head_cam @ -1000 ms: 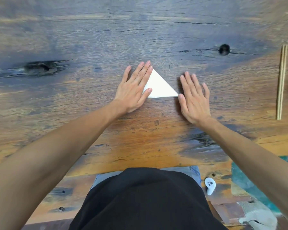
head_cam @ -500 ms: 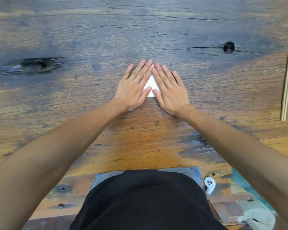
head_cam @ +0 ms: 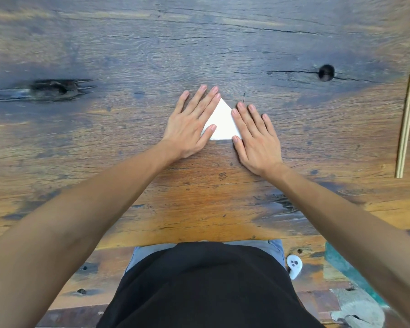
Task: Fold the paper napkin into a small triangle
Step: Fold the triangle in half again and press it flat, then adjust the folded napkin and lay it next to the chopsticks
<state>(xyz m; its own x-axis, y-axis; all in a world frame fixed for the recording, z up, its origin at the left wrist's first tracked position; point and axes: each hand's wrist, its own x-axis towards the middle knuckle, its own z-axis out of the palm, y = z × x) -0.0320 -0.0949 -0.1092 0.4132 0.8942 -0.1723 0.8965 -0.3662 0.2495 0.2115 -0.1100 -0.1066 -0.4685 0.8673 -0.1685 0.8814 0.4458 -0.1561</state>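
A white paper napkin, folded into a small triangle, lies flat on the wooden table with its point away from me. My left hand rests palm down on the napkin's left part, fingers spread, thumb on the paper. My right hand lies flat over the right corner, with its index finger along the right edge. Both hands press flat and hold nothing. The napkin's left and right corners are hidden under my hands.
A pair of wooden chopsticks lies at the table's right edge. The tabletop has a round hole at back right and a long dark knot at left. A small white controller sits below the table's front edge.
My right hand slid from the right of the napkin across it to meet the left hand, then back to the right. The left hand stayed in place.
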